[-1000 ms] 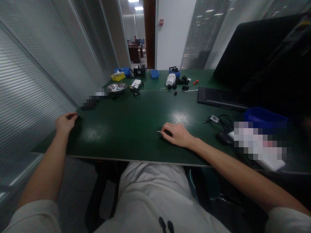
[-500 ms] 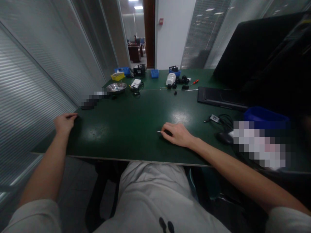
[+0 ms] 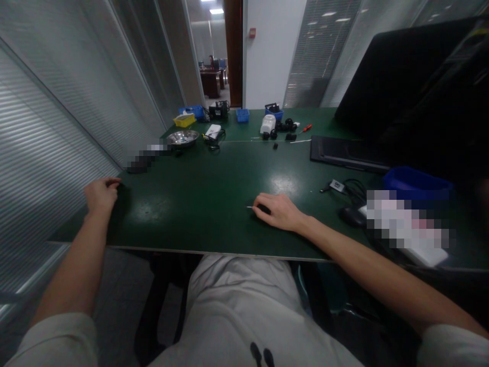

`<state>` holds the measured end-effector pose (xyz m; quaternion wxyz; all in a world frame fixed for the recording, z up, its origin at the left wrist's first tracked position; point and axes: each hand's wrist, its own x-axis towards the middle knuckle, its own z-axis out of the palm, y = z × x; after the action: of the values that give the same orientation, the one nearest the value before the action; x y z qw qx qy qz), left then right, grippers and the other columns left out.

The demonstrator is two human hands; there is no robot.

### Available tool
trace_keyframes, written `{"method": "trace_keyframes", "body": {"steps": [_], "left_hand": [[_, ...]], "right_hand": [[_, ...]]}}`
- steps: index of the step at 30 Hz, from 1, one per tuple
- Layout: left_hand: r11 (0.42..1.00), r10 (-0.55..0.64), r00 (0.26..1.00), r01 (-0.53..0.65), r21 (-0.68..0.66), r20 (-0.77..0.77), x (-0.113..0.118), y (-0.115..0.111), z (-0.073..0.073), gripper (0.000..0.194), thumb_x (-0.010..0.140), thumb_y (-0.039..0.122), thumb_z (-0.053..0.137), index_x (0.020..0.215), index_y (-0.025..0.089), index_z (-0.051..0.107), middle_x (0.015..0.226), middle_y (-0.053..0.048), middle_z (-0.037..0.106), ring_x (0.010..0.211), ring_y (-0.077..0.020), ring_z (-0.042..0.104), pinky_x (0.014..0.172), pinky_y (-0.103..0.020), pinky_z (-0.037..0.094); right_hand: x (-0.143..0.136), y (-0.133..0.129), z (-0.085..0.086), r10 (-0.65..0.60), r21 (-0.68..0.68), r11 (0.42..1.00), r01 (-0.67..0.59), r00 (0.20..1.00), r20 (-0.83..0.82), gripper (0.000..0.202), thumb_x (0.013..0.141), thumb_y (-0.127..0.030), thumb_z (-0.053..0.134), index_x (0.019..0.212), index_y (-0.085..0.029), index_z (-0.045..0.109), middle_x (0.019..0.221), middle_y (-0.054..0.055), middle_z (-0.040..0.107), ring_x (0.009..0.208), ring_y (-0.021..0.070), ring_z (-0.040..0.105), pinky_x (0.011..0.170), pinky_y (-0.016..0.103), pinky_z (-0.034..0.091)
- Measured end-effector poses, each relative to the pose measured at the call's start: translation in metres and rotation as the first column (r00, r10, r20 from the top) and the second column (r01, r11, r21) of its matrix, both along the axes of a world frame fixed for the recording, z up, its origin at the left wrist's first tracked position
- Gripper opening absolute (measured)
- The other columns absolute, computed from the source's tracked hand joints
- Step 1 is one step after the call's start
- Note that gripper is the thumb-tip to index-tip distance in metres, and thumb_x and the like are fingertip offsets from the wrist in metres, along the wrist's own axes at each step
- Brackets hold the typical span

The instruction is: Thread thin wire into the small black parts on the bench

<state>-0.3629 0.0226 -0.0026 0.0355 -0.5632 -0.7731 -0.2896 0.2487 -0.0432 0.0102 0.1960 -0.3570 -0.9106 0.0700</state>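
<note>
My right hand [image 3: 279, 211] rests on the green table [image 3: 191, 183], thumb and forefinger pinched on a thin, bright rod [image 3: 249, 207] whose short end pokes out to the left. The dark spot inside the curl of these fingers could be part of it or just table; I cannot tell. At the table's left side is my left hand [image 3: 101, 194], with its fingers closed in a pinch. Whatever it may hold is too small and dark to make out.
A metal bowl [image 3: 183, 138], a yellow tray [image 3: 185, 120] and a white device with cables [image 3: 213, 132] stand back left. Farther right lie black parts [image 3: 286, 125], an orange screwdriver [image 3: 306, 128], a black keyboard [image 3: 347, 153], a blue bin [image 3: 416, 181] and a mouse [image 3: 352, 216].
My left fingers have shifted very slightly. The right hand and the thin rod stay in place.
</note>
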Motion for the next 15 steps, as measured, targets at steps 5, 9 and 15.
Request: {"method": "trace_keyframes", "body": {"steps": [5, 9, 15], "left_hand": [[0.994, 0.097, 0.988, -0.102, -0.037, -0.123, -0.008, 0.006, -0.008, 0.033, 0.092, 0.018, 0.061, 0.121, 0.013, 0.075, 0.091, -0.006, 0.073, 0.085, -0.019, 0.061, 0.085, -0.027, 0.044], [0.991, 0.112, 0.974, -0.124, -0.047, -0.196, -0.009, 0.009, -0.012, 0.036, 0.094, 0.022, 0.056, 0.124, 0.015, 0.076, 0.107, -0.012, 0.074, 0.094, -0.0237, 0.064, 0.094, -0.033, 0.047], [0.986, 0.144, 0.971, -0.156, -0.049, -0.192, -0.013, 0.009, -0.014, 0.038, 0.095, 0.025, 0.055, 0.125, 0.012, 0.074, 0.115, -0.014, 0.073, 0.102, -0.026, 0.064, 0.1, -0.037, 0.047]], "right_hand": [[0.0, 0.001, 0.0, 0.01, 0.001, 1.0, -0.01, 1.0, 0.004, 0.024, 0.104, -0.037, 0.047, 0.101, -0.02, 0.064, 0.096, 0.003, 0.069, 0.074, 0.0136, 0.06, 0.066, 0.026, 0.034], [0.0, 0.001, 0.0, 0.018, -0.005, 1.0, -0.018, 1.0, 0.0, 0.023, 0.104, -0.037, 0.048, 0.102, -0.02, 0.064, 0.097, 0.004, 0.069, 0.075, 0.0141, 0.061, 0.066, 0.026, 0.034], [0.0, 0.001, 0.001, 0.011, -0.006, 1.0, -0.011, 1.0, 0.009, 0.022, 0.104, -0.037, 0.048, 0.101, -0.021, 0.064, 0.097, 0.003, 0.069, 0.075, 0.0142, 0.062, 0.066, 0.026, 0.034]]}}
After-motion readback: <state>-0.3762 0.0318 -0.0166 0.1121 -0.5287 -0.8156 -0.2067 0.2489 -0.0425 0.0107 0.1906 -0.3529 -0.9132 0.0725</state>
